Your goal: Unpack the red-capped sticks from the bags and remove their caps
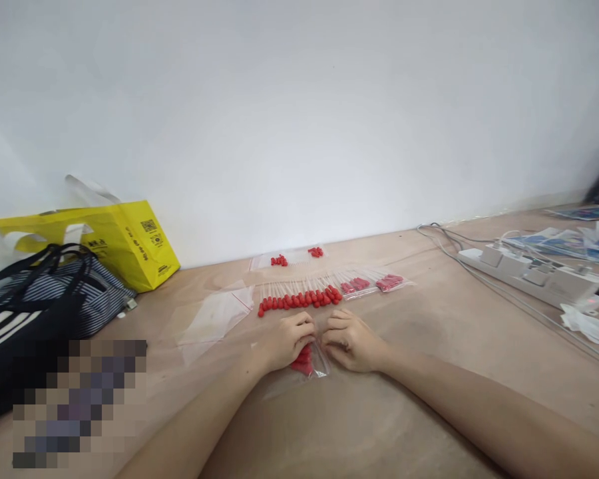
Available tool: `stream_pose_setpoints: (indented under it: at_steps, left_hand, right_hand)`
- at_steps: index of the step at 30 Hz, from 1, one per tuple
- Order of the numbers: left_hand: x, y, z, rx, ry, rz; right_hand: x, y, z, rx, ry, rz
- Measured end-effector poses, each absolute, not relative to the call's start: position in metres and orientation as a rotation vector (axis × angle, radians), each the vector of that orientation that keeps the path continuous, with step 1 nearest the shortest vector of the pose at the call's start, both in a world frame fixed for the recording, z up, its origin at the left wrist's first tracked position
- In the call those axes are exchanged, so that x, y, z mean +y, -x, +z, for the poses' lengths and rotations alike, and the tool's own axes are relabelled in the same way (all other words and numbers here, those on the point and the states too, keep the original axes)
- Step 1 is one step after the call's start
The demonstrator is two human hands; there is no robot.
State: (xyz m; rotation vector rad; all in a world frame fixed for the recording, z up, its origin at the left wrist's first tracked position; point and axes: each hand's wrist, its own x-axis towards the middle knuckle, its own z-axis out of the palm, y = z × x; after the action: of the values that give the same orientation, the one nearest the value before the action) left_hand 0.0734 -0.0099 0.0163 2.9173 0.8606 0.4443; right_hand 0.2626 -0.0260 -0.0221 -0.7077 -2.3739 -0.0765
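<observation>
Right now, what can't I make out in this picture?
Head view:
Clear bag, upper part: hidden by the left hand.
Right hand: curled fingers hide any grip.
Dark bag: cut off by the left edge.
Lower left: masked by a pixelated patch.
Yellow bag: finest print too small.

The small bag (321, 363) is clear, glossy plastic, the tabletop (454, 346) smooth wood, the red tips (308, 297) perhaps matt plastic.

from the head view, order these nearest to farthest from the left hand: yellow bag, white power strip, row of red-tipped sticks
1. Row of red-tipped sticks: just beyond the left hand
2. Yellow bag: off to the left
3. White power strip: far over, right side
</observation>
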Motion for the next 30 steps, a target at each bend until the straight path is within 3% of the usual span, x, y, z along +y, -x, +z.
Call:
stream_pose_setpoints:
  at_steps: [14,23,30]
  left_hand:
    - [-0.010,-0.072,0.007,0.922,-2.922,0.527]
    - [-0.009,-0.071,0.005,0.939,-2.836,0.589]
    - [-0.017,-0.072,0.028,0.825,-2.841,0.433]
  right_hand:
    - [-0.025,-0.263,-0.022,-2.398,0.745,-0.025]
    - [-0.024,-0.256,-0.025,-2.287,0.630,-0.235]
    - [-0.024,-0.259,-0.022,-2.333,0.597,-0.300]
